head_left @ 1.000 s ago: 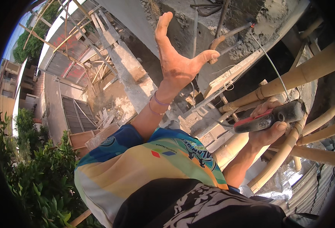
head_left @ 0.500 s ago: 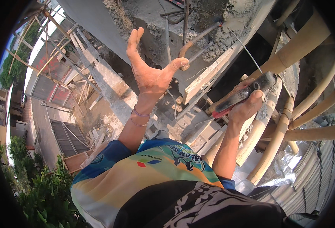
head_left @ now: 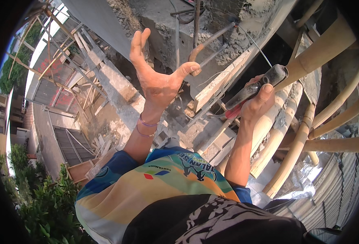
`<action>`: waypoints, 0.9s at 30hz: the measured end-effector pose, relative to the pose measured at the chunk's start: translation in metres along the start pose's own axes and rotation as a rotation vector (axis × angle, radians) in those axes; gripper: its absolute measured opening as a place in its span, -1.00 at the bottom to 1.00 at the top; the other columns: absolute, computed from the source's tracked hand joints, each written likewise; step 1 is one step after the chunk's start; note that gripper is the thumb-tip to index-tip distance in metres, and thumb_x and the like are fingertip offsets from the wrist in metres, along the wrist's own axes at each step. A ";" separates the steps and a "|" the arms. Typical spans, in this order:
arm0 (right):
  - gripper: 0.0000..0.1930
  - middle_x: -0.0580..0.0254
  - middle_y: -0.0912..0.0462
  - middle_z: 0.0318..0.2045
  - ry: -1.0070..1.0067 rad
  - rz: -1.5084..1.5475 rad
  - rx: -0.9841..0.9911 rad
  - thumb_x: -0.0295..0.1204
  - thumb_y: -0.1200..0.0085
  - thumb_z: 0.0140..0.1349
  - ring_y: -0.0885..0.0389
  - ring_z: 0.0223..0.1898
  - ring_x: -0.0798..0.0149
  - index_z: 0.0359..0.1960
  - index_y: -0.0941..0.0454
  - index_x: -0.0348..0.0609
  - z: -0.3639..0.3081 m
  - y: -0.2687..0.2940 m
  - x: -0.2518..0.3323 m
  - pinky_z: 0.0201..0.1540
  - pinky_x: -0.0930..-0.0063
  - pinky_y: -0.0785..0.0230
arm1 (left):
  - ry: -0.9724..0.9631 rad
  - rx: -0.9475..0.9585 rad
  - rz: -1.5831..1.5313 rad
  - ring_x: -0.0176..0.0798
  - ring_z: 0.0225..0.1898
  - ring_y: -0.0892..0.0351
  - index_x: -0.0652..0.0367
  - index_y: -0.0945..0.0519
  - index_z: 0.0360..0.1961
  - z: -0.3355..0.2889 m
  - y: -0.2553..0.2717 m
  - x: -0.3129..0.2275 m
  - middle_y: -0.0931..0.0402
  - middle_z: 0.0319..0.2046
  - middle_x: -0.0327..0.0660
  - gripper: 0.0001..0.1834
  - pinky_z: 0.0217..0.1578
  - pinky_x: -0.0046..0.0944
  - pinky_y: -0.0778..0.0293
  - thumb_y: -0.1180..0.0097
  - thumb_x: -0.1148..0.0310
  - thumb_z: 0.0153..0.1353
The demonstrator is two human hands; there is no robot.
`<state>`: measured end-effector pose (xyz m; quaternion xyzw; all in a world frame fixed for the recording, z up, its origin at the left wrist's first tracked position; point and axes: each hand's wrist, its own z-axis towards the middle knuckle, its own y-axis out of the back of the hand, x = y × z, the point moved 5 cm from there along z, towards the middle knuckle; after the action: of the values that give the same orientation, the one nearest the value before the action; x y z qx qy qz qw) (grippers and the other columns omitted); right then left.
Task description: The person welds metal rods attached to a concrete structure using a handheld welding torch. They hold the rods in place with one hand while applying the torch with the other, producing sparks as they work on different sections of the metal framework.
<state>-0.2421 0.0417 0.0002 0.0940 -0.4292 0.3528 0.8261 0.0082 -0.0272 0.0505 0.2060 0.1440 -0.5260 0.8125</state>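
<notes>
My left hand [head_left: 157, 83] is raised with its fingers stretched and its palm showing; nothing is in it. Its thumb overlaps the lower end of a bent, rusty metal bar [head_left: 206, 45], but I cannot tell whether they touch. A second, greyer bar [head_left: 214, 56] sticks out beside it from the rough concrete [head_left: 244, 34]. To the right, my right hand [head_left: 259, 103] is wrapped round a worn black hand tool [head_left: 275, 76] with a red part at its lower end. Its exact kind does not show. The thumb lies along its side.
Thick bamboo poles [head_left: 299, 150] cross at the right, above corrugated sheets [head_left: 330, 195]. A wooden board [head_left: 212, 87] with loose wire runs along the concrete. A long concrete beam [head_left: 116, 81] and wooden scaffolding lie lower down at the left. Leafy plants [head_left: 51, 207] grow at lower left.
My right hand and the black tool have shifted slightly up and to the left. My left hand has moved a little left, its fingers still spread.
</notes>
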 end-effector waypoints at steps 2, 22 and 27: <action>-0.29 0.17 -0.53 -0.48 0.005 -0.003 -0.002 0.27 0.21 0.41 -0.51 -0.46 0.33 -0.24 -0.48 -0.30 0.000 0.000 -0.001 -0.37 0.49 -0.37 | 0.008 0.002 -0.006 0.08 0.43 -0.14 0.36 0.07 0.48 0.000 0.000 0.000 -0.17 0.35 0.11 0.34 0.44 0.12 -0.01 -0.59 -0.03 -0.08; -0.30 0.18 -0.52 -0.49 0.003 -0.011 0.013 0.26 0.20 0.42 -0.52 -0.46 0.33 -0.24 -0.48 -0.29 0.002 0.001 -0.001 -0.37 0.49 -0.38 | 0.009 0.014 -0.010 0.09 0.44 -0.11 0.35 0.09 0.48 0.001 -0.001 0.000 -0.15 0.36 0.11 0.35 0.46 0.14 0.03 -0.60 -0.01 -0.09; -0.29 0.18 -0.53 -0.48 -0.007 -0.016 0.017 0.27 0.19 0.42 -0.52 -0.46 0.34 -0.24 -0.48 -0.29 0.002 0.001 0.000 -0.37 0.49 -0.38 | -0.009 0.025 -0.022 0.10 0.44 -0.10 0.36 0.11 0.48 0.002 -0.002 -0.001 -0.13 0.35 0.13 0.34 0.47 0.14 0.07 -0.59 0.00 -0.07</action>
<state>-0.2440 0.0416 0.0013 0.1057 -0.4285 0.3495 0.8265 0.0064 -0.0285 0.0524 0.2122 0.1362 -0.5376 0.8046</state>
